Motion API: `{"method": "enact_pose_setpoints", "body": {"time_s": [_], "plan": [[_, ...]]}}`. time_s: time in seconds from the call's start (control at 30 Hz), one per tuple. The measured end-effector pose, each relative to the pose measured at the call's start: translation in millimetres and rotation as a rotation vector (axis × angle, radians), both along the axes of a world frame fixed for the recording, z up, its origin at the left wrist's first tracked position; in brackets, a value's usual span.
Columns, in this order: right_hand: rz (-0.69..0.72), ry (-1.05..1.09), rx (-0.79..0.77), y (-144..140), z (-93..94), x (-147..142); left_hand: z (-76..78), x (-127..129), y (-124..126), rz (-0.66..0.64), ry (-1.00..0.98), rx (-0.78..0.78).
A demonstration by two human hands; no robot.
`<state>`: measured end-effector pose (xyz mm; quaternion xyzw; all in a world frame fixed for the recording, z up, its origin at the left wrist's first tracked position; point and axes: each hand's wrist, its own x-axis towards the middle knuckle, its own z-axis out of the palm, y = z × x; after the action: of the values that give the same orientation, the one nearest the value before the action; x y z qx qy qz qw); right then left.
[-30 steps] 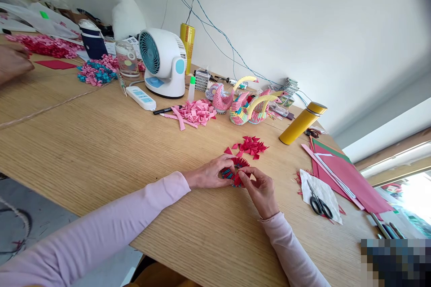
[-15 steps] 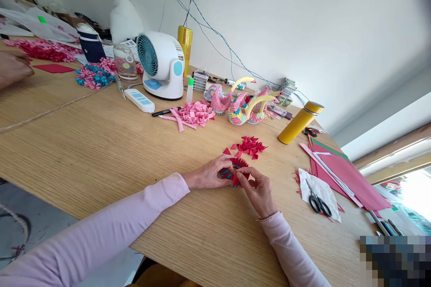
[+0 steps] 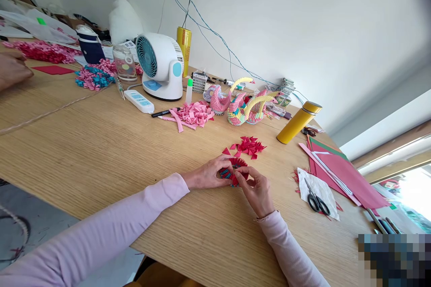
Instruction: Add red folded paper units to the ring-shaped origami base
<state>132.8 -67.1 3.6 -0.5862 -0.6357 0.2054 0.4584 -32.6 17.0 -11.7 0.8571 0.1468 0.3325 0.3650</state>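
Both hands, left (image 3: 209,173) & right (image 3: 257,190), pinch red paper ring (image 3: 235,171) on table (image 3: 101,143)

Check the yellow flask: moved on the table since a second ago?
No. The yellow flask keeps its place beside the red paper sheets and the pile of red triangles; only the camera shifted slightly.

Table (image 3: 101,143): matt, grained wood | ring of folded pieces (image 3: 235,170): creased red and blue paper, matt | fan (image 3: 160,66): smooth glossy white plastic | flask (image 3: 298,122): yellow, satin sheen | sleeves (image 3: 111,228): soft pink knit cloth | scissors (image 3: 315,200): black plastic handles.
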Motion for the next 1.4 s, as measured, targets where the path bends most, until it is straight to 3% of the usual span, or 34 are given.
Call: {"method": "enact_pose_setpoints", "body": {"time_s": [0.4,0.57,0.83,0.97,1.2,1.4], "plan": [[-0.04,0.062,-0.004,3.0,-3.4,3.0,0.3,6.3,0.0,0.073,0.038,0.004],[-0.049,0.307,-0.015,11.5,-3.9,13.9,-2.0,21.9,6.0,0.088,0.036,0.045],[-0.08,0.978,-0.084,20.0,10.7,29.0,-2.0,31.5,9.2,0.088,0.002,0.024],[-0.065,1.124,-0.117,21.8,10.7,33.1,-2.0,32.4,9.9,0.101,0.021,0.023],[-0.184,1.379,-0.281,24.3,15.7,40.4,-6.4,34.5,13.1,0.126,0.035,-0.007],[-0.125,1.373,-0.336,21.8,14.2,41.0,-8.6,33.9,11.3,0.135,0.043,0.035]]}}
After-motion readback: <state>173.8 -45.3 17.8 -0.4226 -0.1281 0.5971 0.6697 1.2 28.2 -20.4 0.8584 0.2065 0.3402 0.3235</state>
